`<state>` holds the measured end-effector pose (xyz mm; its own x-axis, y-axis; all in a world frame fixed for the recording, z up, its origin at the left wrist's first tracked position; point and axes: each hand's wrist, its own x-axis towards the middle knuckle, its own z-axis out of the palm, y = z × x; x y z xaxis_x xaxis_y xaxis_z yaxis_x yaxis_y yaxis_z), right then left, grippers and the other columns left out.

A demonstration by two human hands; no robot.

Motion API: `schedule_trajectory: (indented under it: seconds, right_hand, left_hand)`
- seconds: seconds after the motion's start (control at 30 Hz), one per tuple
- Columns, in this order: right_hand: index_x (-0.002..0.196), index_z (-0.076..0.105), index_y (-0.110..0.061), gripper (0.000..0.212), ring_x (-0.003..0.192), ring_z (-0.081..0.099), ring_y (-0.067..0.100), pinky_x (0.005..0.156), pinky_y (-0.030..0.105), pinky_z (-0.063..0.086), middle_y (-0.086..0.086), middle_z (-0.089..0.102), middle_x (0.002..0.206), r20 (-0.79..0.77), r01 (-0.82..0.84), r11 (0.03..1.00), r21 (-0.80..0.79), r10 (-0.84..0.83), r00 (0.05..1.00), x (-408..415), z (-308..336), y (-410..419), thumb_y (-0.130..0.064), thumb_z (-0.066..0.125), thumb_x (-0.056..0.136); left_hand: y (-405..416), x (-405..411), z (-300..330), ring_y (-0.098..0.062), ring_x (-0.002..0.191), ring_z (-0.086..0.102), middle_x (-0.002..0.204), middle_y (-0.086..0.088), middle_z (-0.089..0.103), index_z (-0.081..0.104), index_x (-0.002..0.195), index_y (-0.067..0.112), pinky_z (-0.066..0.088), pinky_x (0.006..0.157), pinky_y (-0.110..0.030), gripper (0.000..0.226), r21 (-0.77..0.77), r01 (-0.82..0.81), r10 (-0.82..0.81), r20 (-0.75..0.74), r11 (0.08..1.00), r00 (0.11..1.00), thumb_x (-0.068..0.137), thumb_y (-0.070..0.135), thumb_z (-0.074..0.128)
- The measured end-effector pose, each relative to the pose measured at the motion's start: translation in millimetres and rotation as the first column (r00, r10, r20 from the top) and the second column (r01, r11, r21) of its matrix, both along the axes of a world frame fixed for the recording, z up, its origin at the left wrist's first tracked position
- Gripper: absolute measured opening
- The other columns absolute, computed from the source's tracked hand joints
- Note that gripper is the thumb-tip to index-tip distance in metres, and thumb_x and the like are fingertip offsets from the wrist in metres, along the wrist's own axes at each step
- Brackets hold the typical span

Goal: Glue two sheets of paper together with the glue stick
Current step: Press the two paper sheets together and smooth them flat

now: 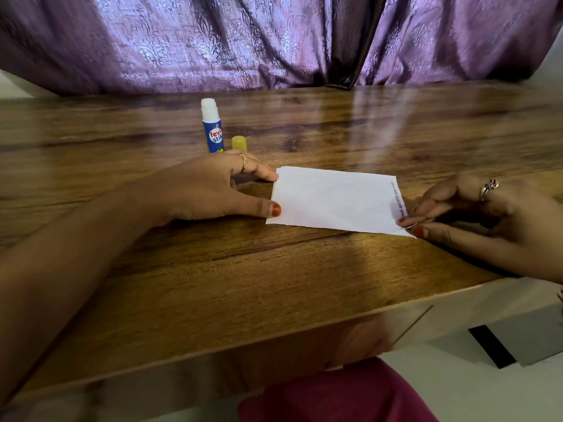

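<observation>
white paper (335, 201) lies flat on a brown wood-grain table (213, 284), right of centre. it looks like two sheets stacked as one: a thin second edge peeks out along the left side. its long axis runs left to right, tilted a little so the right end sits nearer the person. one line of printed text runs along the right short edge.

two hands are at the paper, one at each short end. the left hand (213, 187) rests on the table with its thumb and a fingertip touching the left edge, fingers fairly straight and not curled round anything. the right hand (475, 214) pinches the near right corner between thumb and fingertips, the corner slightly lifted. each hand wears one ring.

one glue stick (212, 126) stands upright just behind the left hand, uncapped, white glue showing at the top, blue label facing forward. one yellow cap (239, 142) stands beside it on its right, apart from it.

bare tabletop stretches wide to the right and behind the paper, and toward the near edge, which runs diagonally across the lower view. purple curtain (274, 41) hangs behind the far edge.
</observation>
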<state>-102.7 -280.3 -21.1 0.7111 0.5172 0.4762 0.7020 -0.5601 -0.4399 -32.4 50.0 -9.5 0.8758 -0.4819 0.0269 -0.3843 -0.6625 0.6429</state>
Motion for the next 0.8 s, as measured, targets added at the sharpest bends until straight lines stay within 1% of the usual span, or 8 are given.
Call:
schedule_trajectory:
  seconds: [0.07, 0.13, 0.23, 0.33, 0.43, 0.6, 0.7, 0.8]
  right_hand:
    - [0.102, 0.061, -0.038, 0.020, 0.088, 0.069, -0.001, 0.079, 0.021, 0.055, -0.020, 0.071, 0.097, 0.001, 0.011, 1.000, -0.010, -0.011, 1.000, 0, 0, 0, -0.045, 0.065, 0.083]
    - [0.102, 0.062, -0.038, 0.020, 0.088, 0.070, 0.001, 0.077, 0.028, 0.057, -0.018, 0.072, 0.097, 0.002, 0.022, 1.000, -0.014, -0.022, 1.000, 1, 0, -1, -0.045, 0.065, 0.083]
    - [0.102, 0.062, -0.037, 0.021, 0.086, 0.070, 0.005, 0.074, 0.036, 0.057, -0.016, 0.071, 0.096, -0.003, 0.047, 0.999, -0.022, -0.047, 0.999, 2, -1, -1, -0.045, 0.064, 0.083]
    - [0.103, 0.062, -0.038, 0.022, 0.079, 0.069, 0.005, 0.070, 0.031, 0.055, -0.016, 0.068, 0.092, 0.020, 0.050, 0.997, -0.053, -0.049, 0.999, 5, 0, 1, -0.046, 0.063, 0.082]
    - [0.108, 0.066, -0.033, 0.026, 0.080, 0.068, 0.008, 0.074, 0.026, 0.056, -0.013, 0.066, 0.091, 0.040, 0.025, 0.998, -0.056, -0.023, 0.999, 8, 3, 0, -0.038, 0.067, 0.083]
    - [0.100, 0.072, -0.023, 0.020, 0.089, 0.066, 0.005, 0.076, 0.033, 0.053, -0.006, 0.068, 0.100, 0.163, 0.025, 0.993, -0.117, -0.005, 0.987, 11, 6, 0, -0.032, 0.064, 0.085]
    - [0.099, 0.072, -0.019, 0.019, 0.094, 0.065, 0.005, 0.081, 0.033, 0.052, -0.002, 0.068, 0.101, 0.208, 0.032, 0.994, -0.108, -0.009, 0.978, 11, 4, 2, -0.029, 0.061, 0.087]
    - [0.100, 0.071, -0.022, 0.018, 0.093, 0.062, 0.004, 0.080, 0.025, 0.050, 0.000, 0.064, 0.100, 0.255, 0.081, 0.991, -0.108, -0.051, 0.966, 12, 2, 2, -0.029, 0.061, 0.087]
  left_hand:
    - [0, 0, 0, 0.028, 0.071, 0.045, 0.118, 0.029, 0.052, 0.061, 0.112, 0.042, 0.034, 0.057, 0.003, 0.065, -0.003, 0.004, -0.004, 0.008, 1.000, 1.000, 0.051, 0.062, 0.068]
    - [1, 1, -1, 0.028, 0.072, 0.045, 0.119, 0.028, 0.052, 0.062, 0.113, 0.040, 0.034, 0.058, 0.003, 0.066, 0.000, 0.003, -0.003, 0.022, 1.000, 1.000, 0.051, 0.063, 0.068]
    - [0, 2, -2, 0.029, 0.071, 0.044, 0.121, 0.026, 0.053, 0.062, 0.114, 0.036, 0.033, 0.058, 0.004, 0.064, -0.005, 0.004, -0.004, 0.031, 1.000, 1.000, 0.054, 0.058, 0.069]
    - [0, 2, -2, 0.029, 0.071, 0.043, 0.121, 0.026, 0.053, 0.062, 0.115, 0.035, 0.032, 0.058, 0.005, 0.063, -0.003, 0.007, -0.007, 0.031, 1.000, 0.999, 0.056, 0.056, 0.070]
    - [1, 1, -1, 0.028, 0.071, 0.043, 0.121, 0.027, 0.052, 0.061, 0.115, 0.037, 0.033, 0.057, 0.003, 0.065, 0.010, 0.004, -0.004, 0.029, 1.000, 1.000, 0.055, 0.058, 0.068]
    - [0, 0, 0, 0.026, 0.070, 0.045, 0.121, 0.028, 0.051, 0.060, 0.112, 0.042, 0.036, 0.058, -0.002, 0.066, 0.006, -0.008, 0.008, 0.019, 1.000, 1.000, 0.050, 0.063, 0.067]
    - [0, -1, 0, 0.020, 0.068, 0.047, 0.119, 0.032, 0.051, 0.060, 0.110, 0.045, 0.036, 0.059, -0.008, 0.066, 0.018, -0.020, 0.020, 0.008, 1.000, 1.000, 0.048, 0.067, 0.065]
    - [0, 0, -1, 0.009, 0.063, 0.047, 0.118, 0.033, 0.052, 0.060, 0.110, 0.045, 0.037, 0.055, -0.008, 0.067, 0.021, -0.029, 0.029, 0.005, 0.999, 1.000, 0.048, 0.068, 0.066]
